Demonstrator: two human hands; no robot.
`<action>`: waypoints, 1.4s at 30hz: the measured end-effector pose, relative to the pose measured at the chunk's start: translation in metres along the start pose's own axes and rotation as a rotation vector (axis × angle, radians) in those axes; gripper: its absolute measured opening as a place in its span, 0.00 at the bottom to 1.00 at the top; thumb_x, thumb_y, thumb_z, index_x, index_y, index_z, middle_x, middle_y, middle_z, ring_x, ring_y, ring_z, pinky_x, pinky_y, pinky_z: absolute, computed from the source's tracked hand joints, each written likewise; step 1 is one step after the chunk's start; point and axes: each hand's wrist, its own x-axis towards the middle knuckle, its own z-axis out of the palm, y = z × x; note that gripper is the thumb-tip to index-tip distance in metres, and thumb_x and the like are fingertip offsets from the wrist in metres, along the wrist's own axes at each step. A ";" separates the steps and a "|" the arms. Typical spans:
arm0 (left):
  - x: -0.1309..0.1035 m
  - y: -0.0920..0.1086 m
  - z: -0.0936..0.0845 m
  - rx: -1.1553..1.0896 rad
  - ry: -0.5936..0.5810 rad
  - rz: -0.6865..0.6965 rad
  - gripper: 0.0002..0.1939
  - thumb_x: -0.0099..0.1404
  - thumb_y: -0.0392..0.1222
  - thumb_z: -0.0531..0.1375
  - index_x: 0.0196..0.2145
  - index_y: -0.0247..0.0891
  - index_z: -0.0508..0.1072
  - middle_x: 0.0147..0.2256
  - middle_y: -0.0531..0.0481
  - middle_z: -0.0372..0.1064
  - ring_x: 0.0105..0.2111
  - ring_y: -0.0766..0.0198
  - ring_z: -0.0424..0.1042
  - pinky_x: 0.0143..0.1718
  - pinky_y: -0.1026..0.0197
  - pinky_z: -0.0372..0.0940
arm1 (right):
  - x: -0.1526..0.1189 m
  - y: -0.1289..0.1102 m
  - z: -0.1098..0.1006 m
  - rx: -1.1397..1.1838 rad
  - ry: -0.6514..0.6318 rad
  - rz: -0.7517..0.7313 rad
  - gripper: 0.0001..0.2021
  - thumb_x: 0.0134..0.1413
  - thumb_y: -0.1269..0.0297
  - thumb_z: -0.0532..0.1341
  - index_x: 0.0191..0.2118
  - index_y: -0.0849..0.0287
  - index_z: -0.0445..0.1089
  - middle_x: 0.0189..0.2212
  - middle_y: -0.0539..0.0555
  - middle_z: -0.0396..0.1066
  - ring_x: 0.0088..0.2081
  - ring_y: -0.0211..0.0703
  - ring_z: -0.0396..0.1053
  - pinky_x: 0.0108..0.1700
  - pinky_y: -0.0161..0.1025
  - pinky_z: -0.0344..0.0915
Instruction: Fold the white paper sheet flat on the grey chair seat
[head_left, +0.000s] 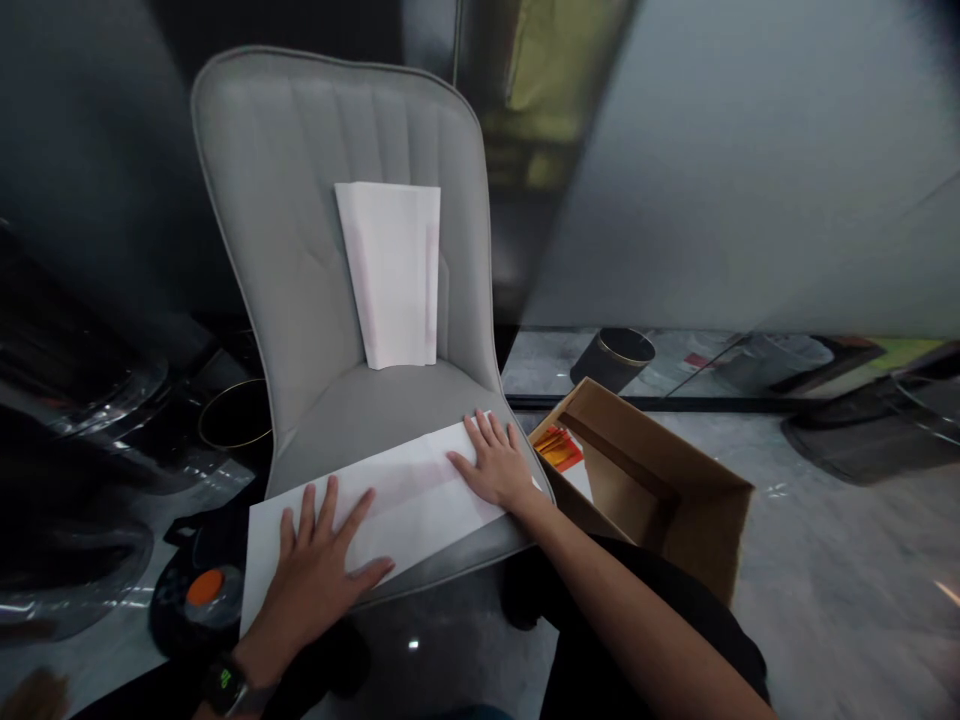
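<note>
A long white paper sheet [420, 492] lies across the seat of a grey padded chair [285, 180]. Spread flat on its left part is my left hand [319, 555], fingers apart, with a dark watch on the wrist. My right hand [495, 465] rests on the right end of the sheet, its fingers also stretched out. A second white paper piece [397, 275], creased along its sides, leans upright against the chair's backrest. Neither hand grips anything.
An open cardboard box [705, 530] stands on the floor to the right, with orange and white items [561, 450] inside. Dark round bins [236, 415] and a dark bag with an orange disc [204, 587] are at the left. A panel wall rises behind.
</note>
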 end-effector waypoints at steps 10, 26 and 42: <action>-0.002 -0.005 0.007 0.010 0.086 0.054 0.45 0.65 0.71 0.58 0.73 0.48 0.60 0.77 0.39 0.38 0.75 0.29 0.36 0.70 0.28 0.41 | 0.001 0.001 -0.004 -0.014 -0.032 0.035 0.43 0.70 0.32 0.42 0.77 0.59 0.47 0.77 0.61 0.41 0.77 0.58 0.36 0.75 0.60 0.35; 0.000 -0.005 0.005 0.013 0.055 0.042 0.45 0.66 0.72 0.57 0.73 0.47 0.60 0.77 0.38 0.38 0.75 0.30 0.36 0.70 0.28 0.40 | 0.001 0.000 -0.003 -0.034 -0.033 0.045 0.43 0.70 0.33 0.42 0.77 0.58 0.47 0.77 0.59 0.41 0.77 0.58 0.36 0.75 0.59 0.35; 0.014 0.053 -0.020 -0.058 -0.048 0.087 0.39 0.73 0.62 0.56 0.73 0.37 0.59 0.76 0.34 0.39 0.75 0.32 0.38 0.71 0.29 0.40 | -0.006 0.006 0.009 -0.070 -0.001 0.052 0.42 0.71 0.34 0.42 0.78 0.58 0.46 0.78 0.60 0.41 0.77 0.58 0.37 0.74 0.60 0.34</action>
